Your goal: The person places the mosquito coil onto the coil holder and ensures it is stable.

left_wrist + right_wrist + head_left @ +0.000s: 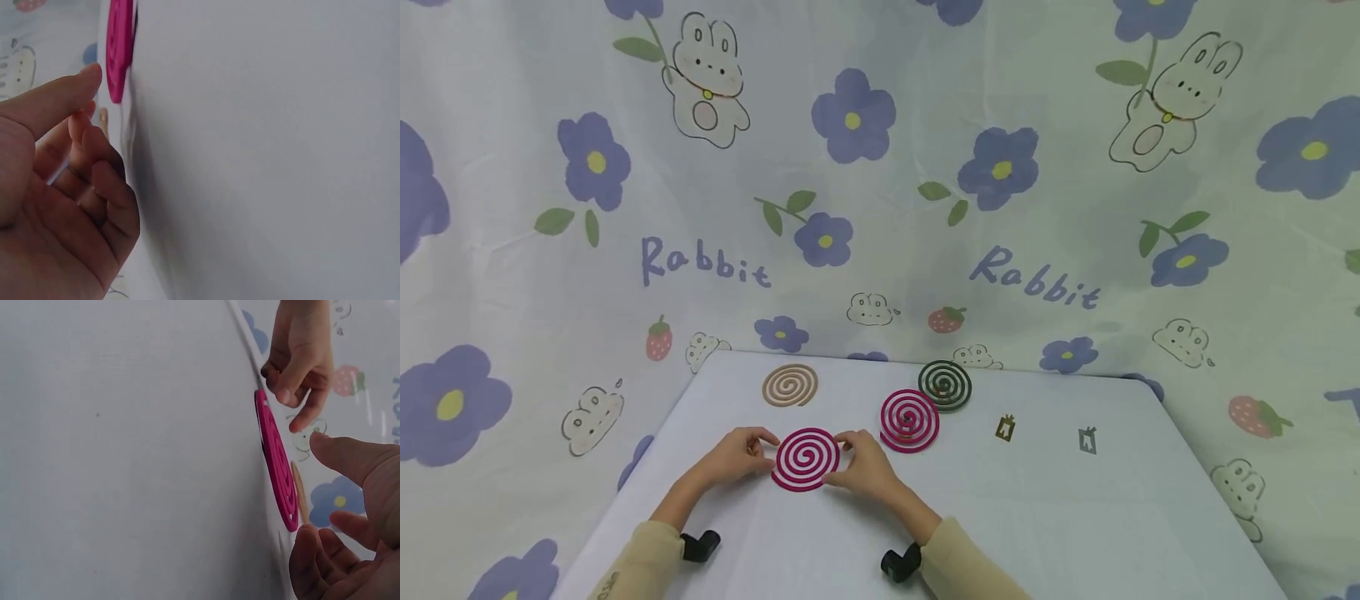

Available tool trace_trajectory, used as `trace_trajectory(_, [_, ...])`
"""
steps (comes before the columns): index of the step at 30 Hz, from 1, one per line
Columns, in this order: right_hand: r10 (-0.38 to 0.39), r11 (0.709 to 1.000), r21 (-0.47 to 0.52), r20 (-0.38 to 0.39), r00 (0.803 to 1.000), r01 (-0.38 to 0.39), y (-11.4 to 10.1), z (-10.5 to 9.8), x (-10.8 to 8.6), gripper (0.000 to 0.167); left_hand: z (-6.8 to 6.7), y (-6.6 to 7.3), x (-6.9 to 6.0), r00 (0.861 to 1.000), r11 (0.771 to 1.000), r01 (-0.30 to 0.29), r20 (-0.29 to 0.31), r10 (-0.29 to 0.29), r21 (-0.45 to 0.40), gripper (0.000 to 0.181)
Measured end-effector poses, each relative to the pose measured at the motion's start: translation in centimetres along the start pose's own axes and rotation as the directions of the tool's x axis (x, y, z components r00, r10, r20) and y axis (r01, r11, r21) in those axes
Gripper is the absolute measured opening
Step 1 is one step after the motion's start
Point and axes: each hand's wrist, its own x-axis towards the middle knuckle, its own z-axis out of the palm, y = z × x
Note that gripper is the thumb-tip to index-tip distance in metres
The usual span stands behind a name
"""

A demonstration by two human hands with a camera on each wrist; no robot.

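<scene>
While the head view sets one magenta spiral coil [806,457] between left hand [739,456] and right hand [868,468], the right wrist view reveals a gap before the right thumb; both hands' fingers are apart. Also on the table [1037,533]: a second magenta coil [908,419], one tan coil [788,385], one dark green coil [944,385], one gold stand [1006,420], one silver stand [1087,432].

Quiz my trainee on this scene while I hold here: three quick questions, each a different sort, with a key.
1. Multiple choice: what colour is the coil between the left hand and right hand?
A) tan
B) pink
C) dark green

2. True or false: in the head view, the silver piece lies to the right of the gold piece.

3. Fill in: the word printed on the backdrop is ____.

Key: 1: B; 2: true; 3: Rabbit.
</scene>
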Motion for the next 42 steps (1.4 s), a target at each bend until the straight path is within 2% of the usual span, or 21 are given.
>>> trace_trajectory(7, [0.047, 0.997, -0.062, 0.029, 0.998, -0.045, 0.4, 0.0, 0.5, 0.076, -0.1, -0.3, 0.1, 0.999, 0.999, 0.033, 0.027, -0.033, 0.003, 0.051])
trace_trajectory(15, [0.085, 0.989, -0.123, 0.056, 0.995, -0.078, 1.0, 0.3, 0.7, 0.087, 0.4, -0.2, 0.5, 0.997, 0.998, 0.031, 0.064, -0.035, 0.055, 0.062])
trace_trajectory(21, [0.118, 0.974, -0.204, 0.065, 0.991, -0.102, 1.4, 0.8, 0.2, 0.09, 1.4, -0.6, 0.6, 0.994, 0.995, 0.05, 0.09, -0.058, 0.082, 0.062])
trace_trajectory(26, [0.106, 0.959, -0.27, 0.038, 0.994, -0.092, 1.3, 0.9, 0.5, 0.091, 1.5, -0.4, 1.0, 0.996, 0.995, 0.039, 0.073, -0.046, 0.09, 0.058])
trace_trajectory(31, [0.12, 0.949, -0.297, 0.036, 0.992, -0.104, 1.2, 0.9, 1.2, 0.089, 1.4, -0.3, 1.3, 0.995, 0.993, 0.063, 0.076, -0.07, 0.098, 0.055])
trace_trajectory(34, [0.109, 0.946, -0.309, 0.024, 0.994, -0.096, 1.0, 1.0, 1.5, 0.088, 1.2, -0.4, 1.4, 0.995, 0.992, 0.076, 0.056, -0.082, 0.097, 0.055])
trace_trajectory(38, [0.096, 0.954, -0.288, 0.017, 0.995, -0.087, 0.7, 1.1, 1.8, 0.086, 0.9, -0.3, 1.2, 0.996, 0.993, 0.081, 0.036, -0.084, 0.084, 0.054])
trace_trajectory(42, [0.117, 0.954, -0.281, 0.018, 0.993, -0.107, 0.6, 1.2, 1.7, 0.085, 0.7, -0.2, 1.1, 0.996, 0.996, 0.068, 0.053, -0.071, 0.054, 0.054])
